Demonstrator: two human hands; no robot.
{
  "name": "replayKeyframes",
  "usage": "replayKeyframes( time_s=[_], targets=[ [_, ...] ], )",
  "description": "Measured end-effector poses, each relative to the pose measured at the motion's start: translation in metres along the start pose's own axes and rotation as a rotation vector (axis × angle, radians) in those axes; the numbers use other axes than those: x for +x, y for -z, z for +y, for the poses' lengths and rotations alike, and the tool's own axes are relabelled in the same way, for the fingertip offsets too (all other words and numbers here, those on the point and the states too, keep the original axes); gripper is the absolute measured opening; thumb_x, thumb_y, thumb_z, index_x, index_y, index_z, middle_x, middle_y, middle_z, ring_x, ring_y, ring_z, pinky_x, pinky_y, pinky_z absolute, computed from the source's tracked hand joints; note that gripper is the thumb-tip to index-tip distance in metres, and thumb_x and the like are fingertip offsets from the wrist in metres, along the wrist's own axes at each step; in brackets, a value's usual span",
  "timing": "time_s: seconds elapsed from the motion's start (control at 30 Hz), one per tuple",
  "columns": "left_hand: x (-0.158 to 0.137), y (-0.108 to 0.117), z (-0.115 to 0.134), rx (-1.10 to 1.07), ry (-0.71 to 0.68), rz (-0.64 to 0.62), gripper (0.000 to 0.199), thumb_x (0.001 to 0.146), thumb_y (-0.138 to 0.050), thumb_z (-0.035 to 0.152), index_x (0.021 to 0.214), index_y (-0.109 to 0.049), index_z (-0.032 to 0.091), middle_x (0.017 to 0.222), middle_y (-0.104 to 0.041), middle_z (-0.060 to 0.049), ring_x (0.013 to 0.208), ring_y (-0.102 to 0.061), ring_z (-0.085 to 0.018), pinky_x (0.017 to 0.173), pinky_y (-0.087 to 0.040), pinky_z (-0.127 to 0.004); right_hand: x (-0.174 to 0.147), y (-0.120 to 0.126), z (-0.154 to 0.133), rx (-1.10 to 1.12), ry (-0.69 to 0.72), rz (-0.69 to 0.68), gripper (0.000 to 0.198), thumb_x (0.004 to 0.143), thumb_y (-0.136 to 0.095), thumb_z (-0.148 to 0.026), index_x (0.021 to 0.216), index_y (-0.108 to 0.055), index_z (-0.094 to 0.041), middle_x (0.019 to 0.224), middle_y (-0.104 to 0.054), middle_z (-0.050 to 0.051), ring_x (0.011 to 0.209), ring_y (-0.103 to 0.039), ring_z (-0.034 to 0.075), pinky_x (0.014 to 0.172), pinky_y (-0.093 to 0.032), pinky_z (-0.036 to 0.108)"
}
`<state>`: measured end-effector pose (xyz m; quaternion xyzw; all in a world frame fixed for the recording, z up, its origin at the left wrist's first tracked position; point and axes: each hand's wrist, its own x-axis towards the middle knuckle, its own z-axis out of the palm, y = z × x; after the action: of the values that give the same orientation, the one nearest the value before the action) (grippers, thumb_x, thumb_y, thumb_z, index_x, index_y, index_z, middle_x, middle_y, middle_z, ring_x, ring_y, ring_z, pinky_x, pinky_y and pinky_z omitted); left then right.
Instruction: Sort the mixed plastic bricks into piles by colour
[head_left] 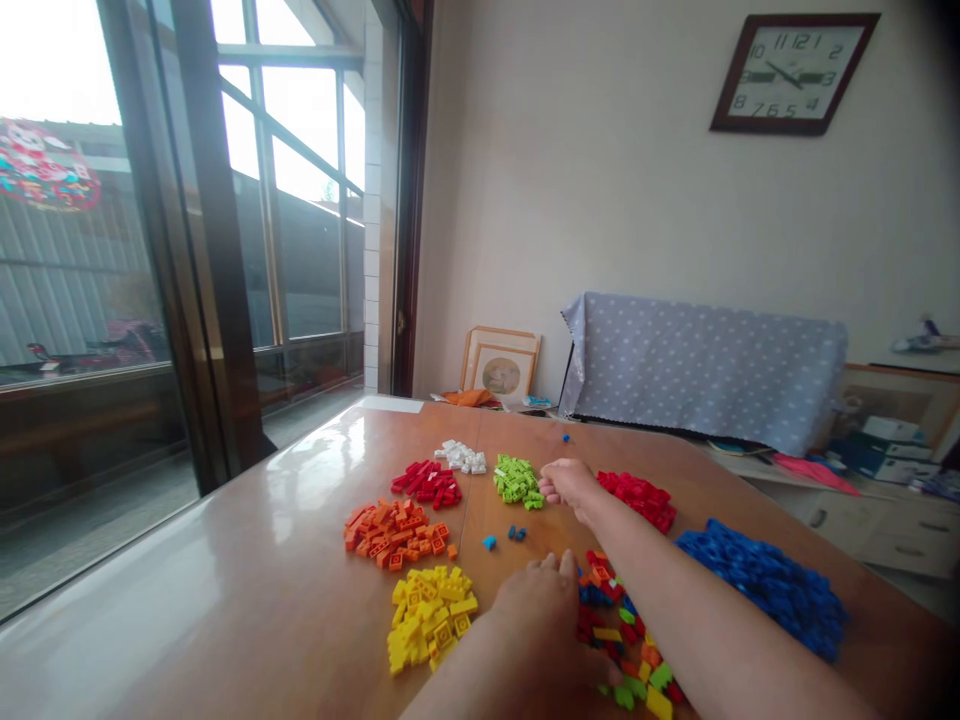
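My right hand (571, 484) reaches across the table to the right edge of a lime green brick pile (517, 481). Its fingers are curled together, and whatever they may hold is hidden. Nearer to me, my left hand (536, 612) lies palm down at the left side of a mixed pile of toy bricks (634, 660), thumb apart from the fingers. That pile has red, orange, green, yellow and blue pieces, partly covered by my left hand and right forearm. A few loose blue bricks (490, 543) lie just beyond my left hand.
Sorted piles surround the hands: yellow bricks (429, 615), orange bricks (390, 532), dark red bricks (427, 484), white bricks (460, 457), red bricks (637, 500) and a large blue heap (765, 585). One small blue brick (566, 438) sits near the far edge of the wooden table (247, 560).
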<state>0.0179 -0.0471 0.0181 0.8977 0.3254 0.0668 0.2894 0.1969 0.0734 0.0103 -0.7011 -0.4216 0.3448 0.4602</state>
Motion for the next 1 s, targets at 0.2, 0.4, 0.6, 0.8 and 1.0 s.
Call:
replayKeyframes(
  time_s=[0.2,0.4,0.6,0.8,1.0],
  targets=[
    [0.000,0.003,-0.004,0.078,-0.044,-0.027,0.121,0.057,-0.078,0.067,0.156,-0.028,0.018,0.152,-0.045,-0.022,0.136,-0.047,-0.044,0.111,-0.041,-0.055,-0.039,0.037,0.009,0.056,0.003,-0.034,0.012,0.084,-0.061,-0.028,0.085,-0.060,-0.016,0.078,-0.068,0.004,0.059,-0.058,0.008,0.051,-0.045,0.017],
    [0.002,0.002,-0.005,0.142,-0.069,-0.037,0.122,0.055,-0.079,0.066,0.155,-0.029,0.018,0.149,-0.049,-0.022,0.135,-0.048,-0.042,0.111,-0.041,-0.054,-0.097,0.084,0.029,-0.044,0.078,-0.161,0.022,0.084,-0.064,-0.039,0.082,-0.061,-0.017,0.069,-0.066,0.000,0.054,-0.052,0.008,0.048,-0.037,0.018],
    [0.003,-0.003,-0.006,0.194,-0.088,-0.026,0.125,0.053,-0.078,0.068,0.157,-0.027,0.019,0.150,-0.047,-0.022,0.136,-0.047,-0.042,0.112,-0.040,-0.054,-0.135,0.108,0.043,-0.279,0.123,-0.430,0.022,0.079,-0.070,-0.035,0.087,-0.065,-0.015,0.068,-0.061,-0.003,0.059,-0.050,0.009,0.053,-0.035,0.019],
    [0.005,-0.005,-0.006,0.195,-0.095,0.010,0.120,0.054,-0.076,0.072,0.154,-0.034,0.020,0.143,-0.054,-0.020,0.129,-0.052,-0.041,0.108,-0.044,-0.053,-0.142,0.111,0.046,-0.552,0.156,-0.576,0.021,0.072,-0.070,-0.022,0.092,-0.067,-0.017,0.070,-0.060,-0.004,0.060,-0.050,0.010,0.050,-0.029,0.019],
    [0.006,-0.005,-0.005,0.205,-0.102,0.006,0.120,0.054,-0.074,0.073,0.154,-0.035,0.017,0.142,-0.054,-0.020,0.129,-0.051,-0.041,0.108,-0.044,-0.053,-0.140,0.106,0.051,-0.723,0.250,-0.472,0.021,0.072,-0.063,-0.017,0.092,-0.070,-0.019,0.077,-0.064,-0.001,0.066,-0.054,0.012,0.052,-0.030,0.020]
  ],
)
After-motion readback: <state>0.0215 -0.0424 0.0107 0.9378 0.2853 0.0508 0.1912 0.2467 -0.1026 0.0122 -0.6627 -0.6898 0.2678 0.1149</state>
